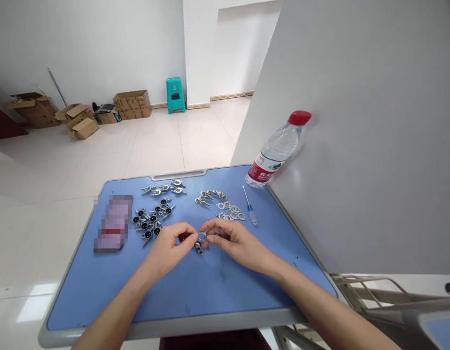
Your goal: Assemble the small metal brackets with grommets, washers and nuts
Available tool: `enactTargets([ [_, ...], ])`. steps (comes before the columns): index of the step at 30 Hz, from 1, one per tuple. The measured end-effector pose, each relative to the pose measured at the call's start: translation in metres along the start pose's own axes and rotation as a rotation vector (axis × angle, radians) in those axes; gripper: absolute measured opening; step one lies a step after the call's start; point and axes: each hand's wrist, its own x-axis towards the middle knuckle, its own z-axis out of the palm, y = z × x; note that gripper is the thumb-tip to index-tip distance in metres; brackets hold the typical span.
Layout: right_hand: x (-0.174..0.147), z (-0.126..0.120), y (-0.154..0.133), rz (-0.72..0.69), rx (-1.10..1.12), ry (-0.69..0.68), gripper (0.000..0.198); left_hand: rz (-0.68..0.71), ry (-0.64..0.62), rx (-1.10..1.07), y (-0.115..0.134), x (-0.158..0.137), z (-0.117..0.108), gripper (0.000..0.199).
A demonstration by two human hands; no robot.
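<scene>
Over the middle of the blue desk, my left hand point(172, 245) pinches a small metal fitting with a round centre point(197, 245). Fingers of my right hand point(243, 243) close on a thin flat metal ring plate point(203, 236), right against that fitting. Whether the two pieces are joined I cannot tell. Left of my hands lie several metal fittings with black round centres point(144, 226). Beyond my right hand is a pile of flat metal ring plates point(232, 213). Farther back are several small metal parts with rounded tops point(210, 195) and a group of silver bracket-like pieces point(164, 188).
A screwdriver point(250, 209) with a blue, clear handle lies on the right of the desk point(181, 296). Behind it, a water bottle point(274, 150) stands by the grey partition. A blurred-out phone-like object point(115, 223) is at left. Cardboard boxes point(132, 104) and a teal stool point(175, 95) stand along the wall.
</scene>
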Motion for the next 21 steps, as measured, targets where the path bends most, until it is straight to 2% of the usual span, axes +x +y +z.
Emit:
enactTargets([
  [6, 0.002, -0.002, 0.000, 0.043, -0.073, 0.056, 0.012, 0.001, 0.073, -0.037, -0.003, 0.001, 0.000, 0.025],
  [10, 0.002, -0.007, 0.002, 0.010, -0.114, 0.061, 0.014, 0.045, 0.033, -0.019, -0.001, -0.001, -0.002, 0.021],
  [16, -0.004, -0.018, -0.006, -0.031, -0.350, -0.124, 0.011, 0.061, -0.075, 0.198, -0.004, -0.003, -0.012, 0.016],
  [21, -0.005, -0.012, -0.007, -0.109, -0.536, -0.184, 0.022, 0.063, -0.138, 0.306, -0.009, -0.004, -0.011, 0.023],
])
